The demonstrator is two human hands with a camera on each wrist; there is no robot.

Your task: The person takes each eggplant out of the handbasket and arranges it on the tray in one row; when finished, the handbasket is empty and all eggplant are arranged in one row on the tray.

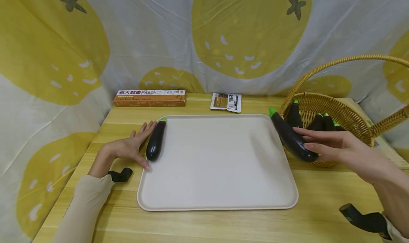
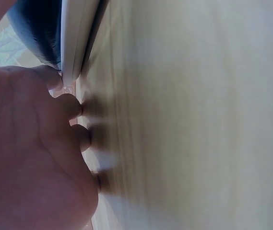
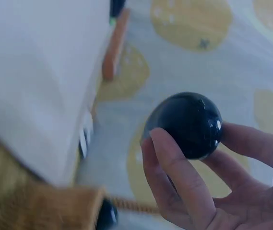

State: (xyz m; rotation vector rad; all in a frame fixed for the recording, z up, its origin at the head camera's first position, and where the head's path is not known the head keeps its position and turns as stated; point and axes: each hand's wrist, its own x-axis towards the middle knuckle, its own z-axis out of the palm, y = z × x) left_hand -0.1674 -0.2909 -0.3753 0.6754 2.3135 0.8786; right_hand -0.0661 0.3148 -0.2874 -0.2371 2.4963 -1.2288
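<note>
My right hand (image 1: 332,145) grips a dark purple eggplant (image 1: 292,136) with a green stem, held between the tray's right edge and the basket. In the right wrist view, fingers and thumb pinch around the rounded end of this eggplant (image 3: 186,125). On the left side of the white tray (image 1: 217,165) lies another eggplant (image 1: 156,141), its green tip toward the back. My left hand (image 1: 132,145) rests with spread fingers at the tray's left edge, beside that eggplant. From the left wrist, the palm (image 2: 30,148) shows with fingertips down at the wooden table.
A wicker basket (image 1: 338,111) with a tall handle stands at the right and holds several eggplants (image 1: 316,123). Behind the tray are a pasta box (image 1: 149,98) and a small packet (image 1: 226,102). A lemon-patterned cloth (image 1: 153,40) hangs behind the wooden table (image 1: 204,225).
</note>
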